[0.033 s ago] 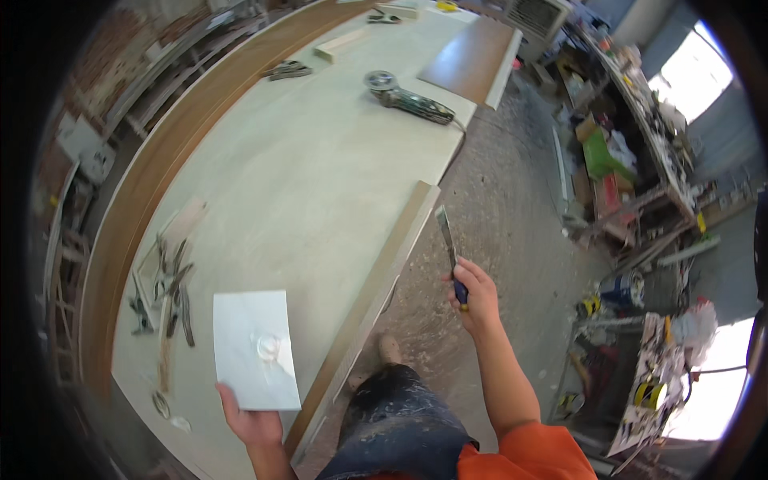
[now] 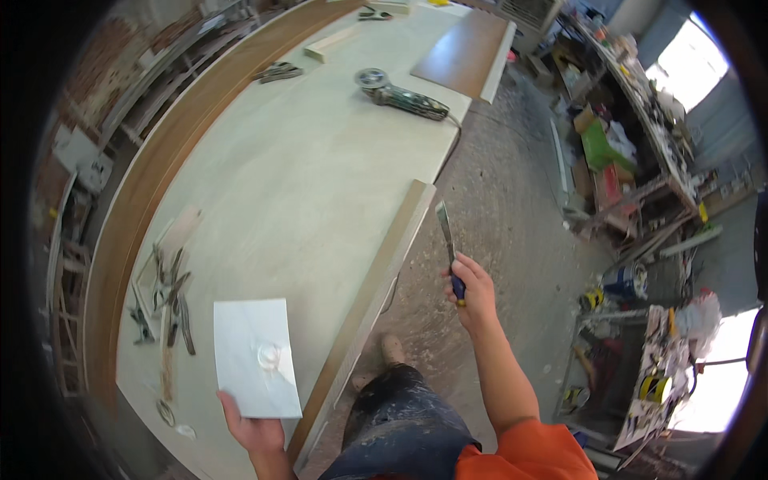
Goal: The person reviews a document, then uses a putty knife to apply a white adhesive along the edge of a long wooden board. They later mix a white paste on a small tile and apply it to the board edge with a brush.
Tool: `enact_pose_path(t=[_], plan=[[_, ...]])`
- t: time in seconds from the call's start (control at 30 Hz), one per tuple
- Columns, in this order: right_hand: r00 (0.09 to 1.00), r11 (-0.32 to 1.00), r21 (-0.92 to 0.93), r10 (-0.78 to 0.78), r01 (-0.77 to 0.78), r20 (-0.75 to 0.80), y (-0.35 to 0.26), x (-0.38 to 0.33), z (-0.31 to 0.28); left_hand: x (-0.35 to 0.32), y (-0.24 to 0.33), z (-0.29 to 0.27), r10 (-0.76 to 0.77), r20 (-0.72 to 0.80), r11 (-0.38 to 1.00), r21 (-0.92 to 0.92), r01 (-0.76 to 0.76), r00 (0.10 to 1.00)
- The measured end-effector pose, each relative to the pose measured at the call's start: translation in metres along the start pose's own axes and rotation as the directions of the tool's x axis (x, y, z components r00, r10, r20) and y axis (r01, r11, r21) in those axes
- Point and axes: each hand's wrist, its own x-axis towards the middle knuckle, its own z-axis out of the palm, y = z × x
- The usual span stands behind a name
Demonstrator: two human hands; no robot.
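- Right hand (image 2: 470,294) is closed around the blue handle of a chisel (image 2: 447,244), with the blade pointing up and away from the person, just beside the edge of the surface (image 2: 304,184).
- Left hand (image 2: 254,430) grips the near edge of a pale grey sheet (image 2: 254,358), thumb on top; the sheet lies flat over the near end of the surface and has a small shiny blob near its middle.
- Between the two hands, a long narrow wooden strip (image 2: 376,288) runs along the right edge of the surface; the chisel's tip is close to it but apart.
- Left of the sheet, a cluster of pliers and other hand tools (image 2: 170,296) lies on the surface.
- Farther up the surface rests a green angle grinder (image 2: 400,92), its cord dropping over the edge, and beyond it a brown board (image 2: 464,52).
- On the right, across the dusty floor (image 2: 512,208), cluttered shelves hold a green box (image 2: 602,148) and a red box (image 2: 610,186); a round blue-and-white tin (image 2: 626,282) stands lower down.
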Motion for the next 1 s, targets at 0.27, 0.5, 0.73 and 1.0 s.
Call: enact_pose_path(t=[0.27,0.5,0.73,1.0], plan=[[0.991,0.985,0.158,-0.043,0.063,-0.127,0.043,0.088,0.003,0.018,-0.016,0.009,-0.079,-0.095,0.992,0.09,0.088,0.992],[0.978,0.993,0.01,-0.114,0.118,-0.174,0.053,0.109,0.011,0.024,-0.023,0.014,-0.086,-0.112,0.992,0.085,0.095,0.99],[0.96,0.987,-0.126,-0.131,0.102,-0.248,0.069,0.091,0.016,0.022,-0.021,0.009,-0.074,-0.105,0.989,0.124,0.087,0.992],[0.94,0.962,-0.239,-0.201,0.136,-0.276,0.091,0.075,0.008,0.008,-0.004,-0.006,-0.055,-0.105,0.991,0.119,0.067,0.993]])
